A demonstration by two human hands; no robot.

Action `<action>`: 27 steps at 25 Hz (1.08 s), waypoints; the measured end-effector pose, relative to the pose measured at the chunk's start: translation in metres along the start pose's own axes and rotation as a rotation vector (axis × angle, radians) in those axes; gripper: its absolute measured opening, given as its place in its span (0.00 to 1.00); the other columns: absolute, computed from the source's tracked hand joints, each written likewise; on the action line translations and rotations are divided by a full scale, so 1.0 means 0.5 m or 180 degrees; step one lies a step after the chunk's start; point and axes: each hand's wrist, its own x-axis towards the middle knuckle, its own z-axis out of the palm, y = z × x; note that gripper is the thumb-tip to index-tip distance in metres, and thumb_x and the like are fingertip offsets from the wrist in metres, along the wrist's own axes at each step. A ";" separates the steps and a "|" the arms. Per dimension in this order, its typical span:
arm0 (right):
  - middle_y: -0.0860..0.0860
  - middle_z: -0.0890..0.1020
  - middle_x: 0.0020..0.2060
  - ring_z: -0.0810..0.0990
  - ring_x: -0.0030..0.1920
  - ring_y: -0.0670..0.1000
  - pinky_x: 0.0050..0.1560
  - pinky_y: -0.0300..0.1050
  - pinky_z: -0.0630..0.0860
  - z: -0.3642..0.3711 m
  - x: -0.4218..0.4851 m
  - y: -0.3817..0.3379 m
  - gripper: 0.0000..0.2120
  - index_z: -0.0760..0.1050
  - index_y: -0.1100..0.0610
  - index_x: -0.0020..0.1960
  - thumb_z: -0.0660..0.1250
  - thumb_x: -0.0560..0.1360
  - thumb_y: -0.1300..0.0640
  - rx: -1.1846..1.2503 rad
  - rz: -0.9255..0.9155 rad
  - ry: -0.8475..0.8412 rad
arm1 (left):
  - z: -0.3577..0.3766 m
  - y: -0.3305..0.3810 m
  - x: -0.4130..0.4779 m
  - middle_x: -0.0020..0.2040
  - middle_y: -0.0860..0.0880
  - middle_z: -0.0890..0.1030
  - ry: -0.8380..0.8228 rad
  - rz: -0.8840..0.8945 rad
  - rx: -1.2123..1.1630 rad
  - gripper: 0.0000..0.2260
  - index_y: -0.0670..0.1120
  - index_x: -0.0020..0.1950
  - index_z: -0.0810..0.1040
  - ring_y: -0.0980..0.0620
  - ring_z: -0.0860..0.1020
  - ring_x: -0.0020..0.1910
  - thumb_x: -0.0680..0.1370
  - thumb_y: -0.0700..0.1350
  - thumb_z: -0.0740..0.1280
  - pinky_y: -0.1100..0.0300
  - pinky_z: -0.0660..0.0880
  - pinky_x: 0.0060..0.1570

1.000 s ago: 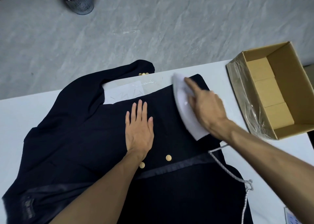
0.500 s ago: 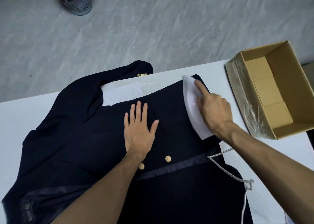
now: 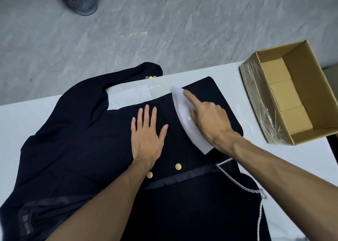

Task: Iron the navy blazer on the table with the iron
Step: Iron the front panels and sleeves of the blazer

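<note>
The navy blazer (image 3: pixel 76 149) with gold buttons lies spread over the white table (image 3: pixel 301 160), one sleeve hanging past the far edge. A white iron (image 3: pixel 182 112) stands on the blazer's upper right panel, its tip toward the far edge. My right hand (image 3: pixel 210 125) grips the iron from above with the index finger stretched along its top. My left hand (image 3: pixel 146 138) lies flat on the cloth just left of the iron, fingers straight. The iron's braided white cord (image 3: pixel 237 184) trails over the blazer toward the near right.
An open cardboard box (image 3: pixel 256 87) with smaller boxes inside sits at the table's right end. A white sheet in clear plastic (image 3: pixel 131 96) shows through the blazer's neck opening. A mesh bin (image 3: pixel 82 1) stands on the grey floor beyond the table.
The iron, in my right hand, slid right and then back left and away along the panel. My left hand stayed flat in place, its thumb spreading slightly.
</note>
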 end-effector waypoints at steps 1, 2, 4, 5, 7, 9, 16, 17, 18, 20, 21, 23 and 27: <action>0.56 0.75 0.38 0.73 0.36 0.60 0.38 0.50 0.67 0.012 -0.004 -0.009 0.30 0.50 0.39 0.77 0.52 0.80 0.59 -0.0084 -0.0081 0.0015 | 0.002 0.000 0.000 0.82 0.48 0.49 0.0017 0.0004 0.0013 0.31 0.49 0.81 0.46 0.48 0.45 0.80 0.82 0.64 0.38 0.47 0.48 0.78; 0.55 0.74 0.38 0.73 0.36 0.60 0.38 0.50 0.66 0.017 -0.002 -0.007 0.30 0.50 0.39 0.77 0.52 0.80 0.59 -0.0144 -0.0062 0.0087 | 0.003 -0.001 0.001 0.82 0.48 0.49 0.0033 0.0008 0.0018 0.31 0.49 0.81 0.46 0.48 0.46 0.80 0.82 0.64 0.38 0.47 0.48 0.78; 0.57 0.77 0.41 0.74 0.39 0.61 0.40 0.50 0.66 0.013 0.013 0.024 0.30 0.51 0.40 0.77 0.53 0.81 0.60 -0.0166 0.0239 0.0217 | 0.005 -0.002 0.001 0.82 0.48 0.49 0.0037 0.0001 0.0001 0.30 0.49 0.81 0.46 0.48 0.46 0.80 0.82 0.64 0.38 0.47 0.48 0.78; 0.58 0.78 0.42 0.74 0.39 0.61 0.41 0.50 0.65 0.004 0.019 0.045 0.29 0.51 0.40 0.78 0.52 0.81 0.60 -0.0159 0.0430 0.0275 | 0.005 -0.001 0.000 0.82 0.47 0.49 0.0039 0.0011 0.0010 0.30 0.49 0.81 0.46 0.48 0.47 0.80 0.83 0.63 0.38 0.47 0.48 0.78; 0.59 0.76 0.39 0.70 0.38 0.60 0.41 0.49 0.64 -0.017 0.023 0.082 0.28 0.53 0.41 0.78 0.52 0.81 0.59 -0.0106 0.0722 0.0338 | 0.002 0.002 -0.001 0.82 0.47 0.49 0.0012 0.0025 0.0083 0.29 0.49 0.81 0.46 0.47 0.47 0.80 0.83 0.62 0.38 0.47 0.47 0.78; 0.57 0.73 0.37 0.69 0.38 0.60 0.42 0.49 0.64 -0.028 0.015 0.096 0.26 0.55 0.42 0.77 0.52 0.81 0.58 -0.0052 0.0798 0.0371 | -0.004 0.005 -0.001 0.82 0.45 0.49 -0.0077 0.0041 0.0151 0.28 0.50 0.81 0.46 0.45 0.47 0.80 0.83 0.60 0.39 0.46 0.48 0.78; 0.55 0.72 0.33 0.70 0.35 0.60 0.39 0.49 0.65 -0.004 -0.009 0.087 0.28 0.53 0.43 0.78 0.54 0.81 0.60 -0.0040 0.0542 0.0333 | -0.001 0.097 0.014 0.81 0.40 0.46 -0.0094 0.0794 0.0305 0.29 0.48 0.81 0.46 0.41 0.46 0.80 0.83 0.59 0.42 0.44 0.47 0.78; 0.55 0.72 0.33 0.70 0.35 0.60 0.38 0.48 0.64 -0.002 -0.009 0.089 0.28 0.53 0.43 0.78 0.54 0.81 0.60 -0.0048 0.0539 0.0344 | 0.006 0.109 0.019 0.81 0.40 0.46 -0.0133 0.0864 0.0380 0.29 0.48 0.81 0.46 0.40 0.46 0.80 0.83 0.60 0.41 0.43 0.47 0.78; 0.55 0.71 0.32 0.70 0.34 0.60 0.37 0.48 0.64 -0.001 -0.008 0.090 0.28 0.54 0.44 0.78 0.54 0.81 0.60 -0.0048 0.0528 0.0362 | 0.013 0.112 0.022 0.81 0.40 0.47 -0.0141 0.0885 0.0448 0.30 0.48 0.81 0.47 0.40 0.46 0.80 0.83 0.61 0.41 0.42 0.47 0.77; 0.55 0.71 0.32 0.70 0.33 0.59 0.37 0.48 0.64 0.002 -0.006 0.092 0.28 0.54 0.44 0.77 0.54 0.81 0.60 -0.0056 0.0520 0.0406 | 0.025 0.110 0.025 0.81 0.40 0.50 -0.0093 0.0887 0.0527 0.30 0.49 0.81 0.49 0.40 0.48 0.80 0.83 0.61 0.41 0.42 0.48 0.77; 0.55 0.71 0.32 0.70 0.33 0.59 0.36 0.48 0.64 0.003 -0.005 0.093 0.28 0.54 0.44 0.77 0.54 0.81 0.60 -0.0063 0.0519 0.0425 | 0.029 0.109 0.026 0.81 0.41 0.51 -0.0071 0.0892 0.0516 0.30 0.49 0.81 0.49 0.40 0.48 0.80 0.83 0.62 0.41 0.42 0.48 0.77; 0.55 0.72 0.32 0.70 0.33 0.59 0.36 0.48 0.65 0.004 -0.008 0.091 0.27 0.54 0.45 0.77 0.54 0.81 0.59 -0.0039 0.0498 0.0433 | 0.030 0.107 0.025 0.81 0.42 0.51 -0.0087 0.0891 0.0496 0.30 0.50 0.81 0.50 0.42 0.49 0.80 0.82 0.62 0.41 0.43 0.47 0.78; 0.56 0.74 0.36 0.71 0.36 0.60 0.39 0.49 0.66 -0.015 -0.012 0.084 0.26 0.54 0.44 0.78 0.53 0.82 0.58 0.0104 0.0528 0.0268 | 0.004 0.111 0.030 0.82 0.43 0.46 -0.0357 0.0887 0.0405 0.29 0.51 0.81 0.46 0.44 0.44 0.80 0.83 0.62 0.43 0.45 0.43 0.78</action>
